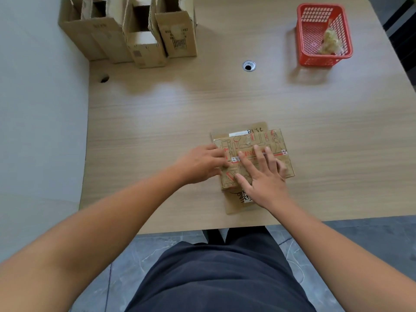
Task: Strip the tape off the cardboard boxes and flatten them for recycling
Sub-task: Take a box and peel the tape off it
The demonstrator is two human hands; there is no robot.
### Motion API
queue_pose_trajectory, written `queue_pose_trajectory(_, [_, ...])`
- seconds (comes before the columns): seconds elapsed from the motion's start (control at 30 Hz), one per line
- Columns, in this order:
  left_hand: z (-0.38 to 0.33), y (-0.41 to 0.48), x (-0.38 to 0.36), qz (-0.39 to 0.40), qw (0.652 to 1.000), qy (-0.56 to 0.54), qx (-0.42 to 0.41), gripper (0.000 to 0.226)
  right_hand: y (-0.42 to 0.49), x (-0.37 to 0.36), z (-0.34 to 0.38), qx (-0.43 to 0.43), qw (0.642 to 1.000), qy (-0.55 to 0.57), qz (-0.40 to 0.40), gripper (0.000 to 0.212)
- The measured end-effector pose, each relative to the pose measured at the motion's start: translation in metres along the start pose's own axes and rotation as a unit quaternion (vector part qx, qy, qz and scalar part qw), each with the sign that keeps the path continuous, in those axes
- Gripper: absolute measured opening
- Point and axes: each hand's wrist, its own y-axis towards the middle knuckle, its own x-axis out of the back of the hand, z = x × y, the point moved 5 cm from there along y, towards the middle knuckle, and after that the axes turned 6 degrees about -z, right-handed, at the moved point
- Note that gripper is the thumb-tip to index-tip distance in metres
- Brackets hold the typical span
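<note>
Cardboard boxes (144,41) stand unflattened at the back left. My left hand (200,164) curls at the left edge of the printed box (245,140) near the table (157,113) front, by its tape (279,154); gripped or not, can't tell. My right hand (263,179) presses flat on top, fingers spread. One wad (329,41), likely peeled tape, sits in the red basket (324,61); most work's left.

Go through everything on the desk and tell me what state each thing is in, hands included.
Printed box: closed, seam tape on, lying on flat cardboard.
Left hand: fingertips at the seam's left end; grip unclear.
Right hand: flat, fingers spread, pressing the box top.
Far boxes: upright, tops open.
Red basket: holds a crumpled wad, likely tape.
</note>
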Motion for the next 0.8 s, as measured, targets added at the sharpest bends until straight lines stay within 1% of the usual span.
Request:
queue_pose_trajectory(0.07, [0.001,0.003,0.001,0.028,1.0,-0.005,-0.007,0.023,0.001,-0.002,-0.001,-0.003,1.0,0.009,0.006,0.067])
queue_pose_trajectory(0.2, [0.01,0.004,-0.003,0.069,0.995,-0.039,0.055,0.017,0.002,-0.003,-0.002,0.003,1.0,0.016,0.003,0.066])
queue_pose_trajectory(0.23, [0.012,0.004,-0.004,0.076,0.994,-0.043,0.059,0.019,0.002,-0.003,-0.002,0.003,1.0,0.016,0.003,0.066])
queue_pose_trajectory(0.3, [0.013,0.003,-0.003,0.089,0.993,-0.05,0.062,0.033,0.003,-0.003,-0.002,0.006,1.0,0.015,0.009,0.066])
queue_pose_trajectory(0.33, [0.013,0.002,-0.002,0.09,0.993,-0.051,0.057,0.039,0.004,-0.003,-0.003,0.007,1.0,0.014,0.014,0.066])
queue_pose_trajectory(0.37, [0.012,0.002,0.0,0.086,0.994,-0.049,0.046,0.041,0.004,-0.003,-0.004,0.009,1.0,0.011,0.02,0.066])
queue_pose_trajectory(0.5, [0.01,0.001,0.005,0.078,0.997,-0.019,-0.024,0.027,0.008,0.0,-0.007,0.023,0.999,0.009,0.034,0.066])
queue_pose_trajectory(0.63, [0.007,0.007,0.01,0.074,0.994,-0.011,-0.079,0.023,0.014,0.004,-0.012,0.055,0.997,0.004,0.052,0.063])
queue_pose_trajectory(0.73, [0.008,0.011,0.007,0.084,0.993,-0.016,-0.085,0.019,0.018,0.004,-0.014,0.065,0.996,0.007,0.062,0.061])
queue_pose_trajectory(0.8, [0.01,0.01,0.004,0.076,0.995,-0.023,-0.068,0.018,0.016,0.002,-0.012,0.061,0.997,0.008,0.055,0.06])
